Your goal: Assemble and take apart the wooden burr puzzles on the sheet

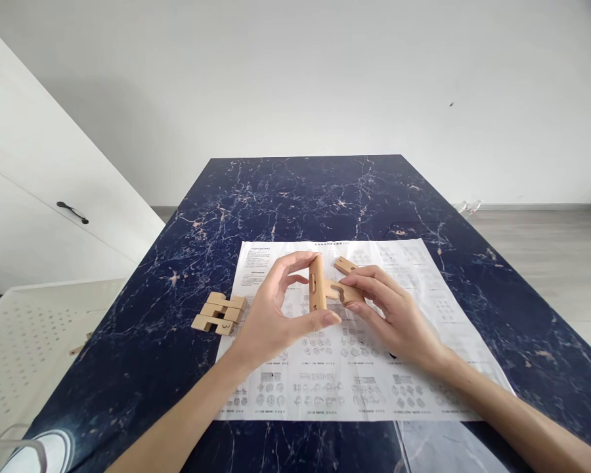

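Observation:
Between thumb and fingers my left hand [276, 315] grips an upright wooden puzzle piece [317, 284] with a slot and a dark mark near its lower end. My right hand [396, 309] pinches a notched wooden puzzle piece [342, 291], whose left end meets the slotted piece; whether it passes into the slot I cannot tell. Behind my right fingers another wooden piece [345, 265] lies on the printed instruction sheet [285, 407], partly hidden. Left of my left hand, several notched wooden blocks [220, 313], one marked 3, lie close together at the sheet's left edge.
The sheet lies on a dark blue marble-patterned table [295, 197]. A white perforated container [24, 335] stands beyond the table's left edge, near a white cabinet [54, 171]. At the lower left is a round white object [46, 453]. A white wall [305, 79] rises behind.

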